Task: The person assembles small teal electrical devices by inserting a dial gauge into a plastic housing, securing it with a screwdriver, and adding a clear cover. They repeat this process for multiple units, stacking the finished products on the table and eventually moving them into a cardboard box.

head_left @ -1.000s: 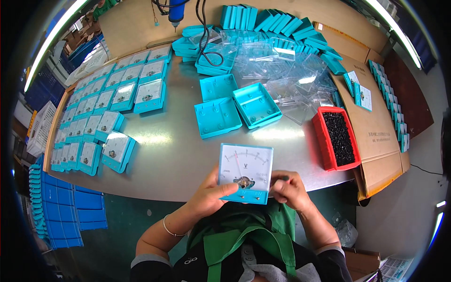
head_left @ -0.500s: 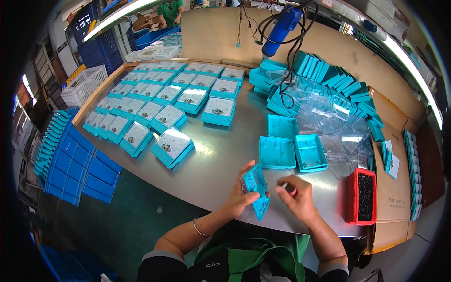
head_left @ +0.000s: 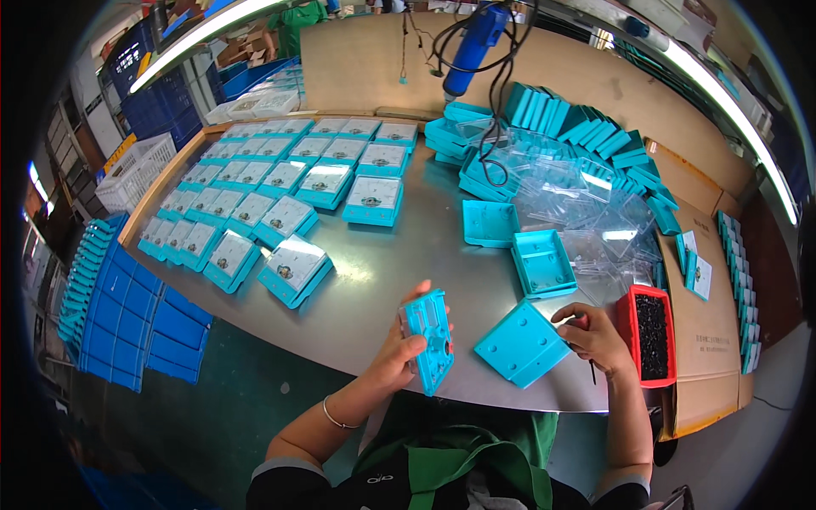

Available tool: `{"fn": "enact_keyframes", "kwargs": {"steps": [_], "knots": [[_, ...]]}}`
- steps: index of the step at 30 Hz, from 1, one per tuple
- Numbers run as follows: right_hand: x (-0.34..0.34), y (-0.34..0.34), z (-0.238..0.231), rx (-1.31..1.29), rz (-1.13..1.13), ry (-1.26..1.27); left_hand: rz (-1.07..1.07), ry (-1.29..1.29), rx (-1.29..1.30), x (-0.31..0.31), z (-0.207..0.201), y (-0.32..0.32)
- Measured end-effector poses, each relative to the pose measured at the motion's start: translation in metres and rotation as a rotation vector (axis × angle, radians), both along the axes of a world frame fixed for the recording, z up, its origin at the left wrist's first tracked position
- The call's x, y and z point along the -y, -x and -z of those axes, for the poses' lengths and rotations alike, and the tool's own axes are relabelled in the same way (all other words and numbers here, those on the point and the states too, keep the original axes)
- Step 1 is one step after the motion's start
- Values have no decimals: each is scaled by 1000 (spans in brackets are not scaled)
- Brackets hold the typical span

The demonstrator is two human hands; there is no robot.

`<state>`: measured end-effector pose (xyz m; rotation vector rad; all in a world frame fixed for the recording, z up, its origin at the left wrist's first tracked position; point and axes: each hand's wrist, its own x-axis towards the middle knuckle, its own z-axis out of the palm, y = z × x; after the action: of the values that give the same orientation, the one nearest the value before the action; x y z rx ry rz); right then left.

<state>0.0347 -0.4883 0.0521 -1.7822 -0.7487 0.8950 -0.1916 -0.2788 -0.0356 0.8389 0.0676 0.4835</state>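
My left hand [head_left: 393,353] is closed around a turquoise plastic housing [head_left: 432,342], tilted so its moulded inner side and a dark round part show. To the right, my right hand [head_left: 600,338] pinches the corner of a flat turquoise box shell [head_left: 522,343], tipped above the table edge with four-holed face up. The same hand keeps a thin dark shaft [head_left: 593,372], like a screwdriver's, pointing down from the palm; its handle is mostly hidden. Just beyond the shell sit two open turquoise shells, one [head_left: 544,263] nearer and one [head_left: 490,223] farther.
Rows of turquoise boxes with clear fronts [head_left: 374,197] fill the table's left. A red bin of small black pieces [head_left: 646,340] stands at the right edge. Clear covers [head_left: 586,212] and stacked turquoise shells lie behind. A blue power screwdriver [head_left: 474,47] hangs overhead.
My right hand has left the housing, moved right and taken hold of a turquoise shell, which is now lifted and turned. My left hand has shifted slightly left with the housing.
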Motion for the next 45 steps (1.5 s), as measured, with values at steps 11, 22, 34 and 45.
{"fn": "enact_keyframes", "kwargs": {"steps": [11,22,34,45], "knots": [[0,65,40,1116,-123,134,68,-146,-143,15,-10,-17],[-7,76,53,-383,-87,-377,117,-10,-7,40,-8,-33],[-9,81,51,-344,-135,-348,124,-127,-98,42,-15,-31],[4,71,21,258,-174,-346,-202,-861,-68,37,-13,-43]]}}
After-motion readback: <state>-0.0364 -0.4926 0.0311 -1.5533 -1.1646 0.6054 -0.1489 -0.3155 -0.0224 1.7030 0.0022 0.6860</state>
